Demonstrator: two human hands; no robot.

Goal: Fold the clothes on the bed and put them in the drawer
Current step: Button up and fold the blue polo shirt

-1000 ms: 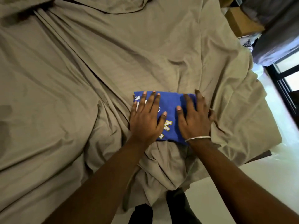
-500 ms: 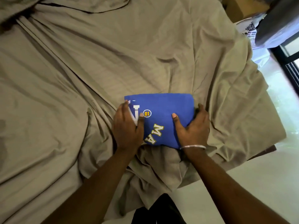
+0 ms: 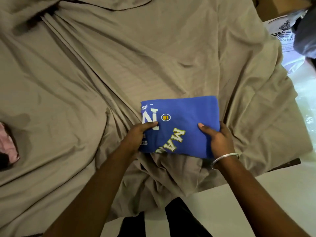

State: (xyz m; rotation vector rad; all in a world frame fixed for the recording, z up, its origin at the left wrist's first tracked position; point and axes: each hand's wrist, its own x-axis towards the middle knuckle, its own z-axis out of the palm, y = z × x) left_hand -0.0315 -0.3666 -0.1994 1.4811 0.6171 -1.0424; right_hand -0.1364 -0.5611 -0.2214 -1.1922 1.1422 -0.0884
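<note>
My left hand (image 3: 136,136) and my right hand (image 3: 218,141) each pinch a side of the folded blue cotton T-shirt with white and yellow lettering (image 3: 181,124), thumbs on top, near the front edge of the rumpled tan bedsheet (image 3: 102,74).

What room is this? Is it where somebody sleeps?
Most likely a bedroom. A rumpled tan bed sheet covers a bed, two hands hold a folded blue shirt on it, and a cardboard box sits beside the bed.
</note>
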